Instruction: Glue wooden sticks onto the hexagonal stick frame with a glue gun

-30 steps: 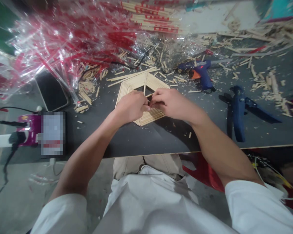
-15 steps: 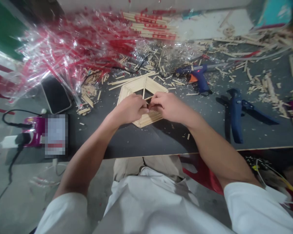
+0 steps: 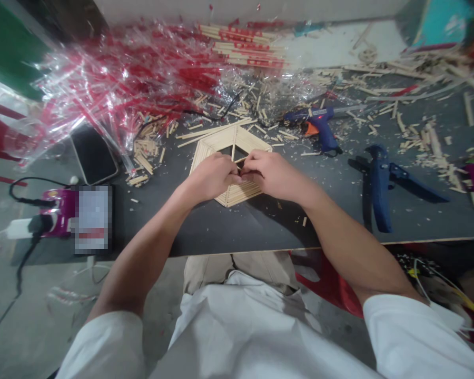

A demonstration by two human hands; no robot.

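A hexagonal frame [image 3: 243,195] of pale wooden sticks laid in stacked rows lies flat on the dark table. It has an open middle, crossed by a thin upright-running stick [image 3: 233,151]. Over its left part, my left hand [image 3: 215,173] is closed, fingertips pinched near the centre; what they grip is hidden. My right hand [image 3: 274,171] comes from the right, thumb and fingers closed on a short wooden stick [image 3: 242,159] whose end shows above the opening. The fingertips of both hands almost meet. Loose long sticks [image 3: 213,131] lie against the frame's upper left side.
A blue glue gun [image 3: 324,129] with a red light lies beyond my right hand. Blue cutter pliers [image 3: 383,184] lie farther right. Red-printed plastic wrappers [image 3: 142,68] heap at back left, near a phone [image 3: 94,153] and a purple power adapter [image 3: 61,210]. Stick offcuts [image 3: 144,158] litter the table.
Both hands stay at the frame's centre with almost the same grip; my left fingertips have shifted very slightly right. The view has moved a little.
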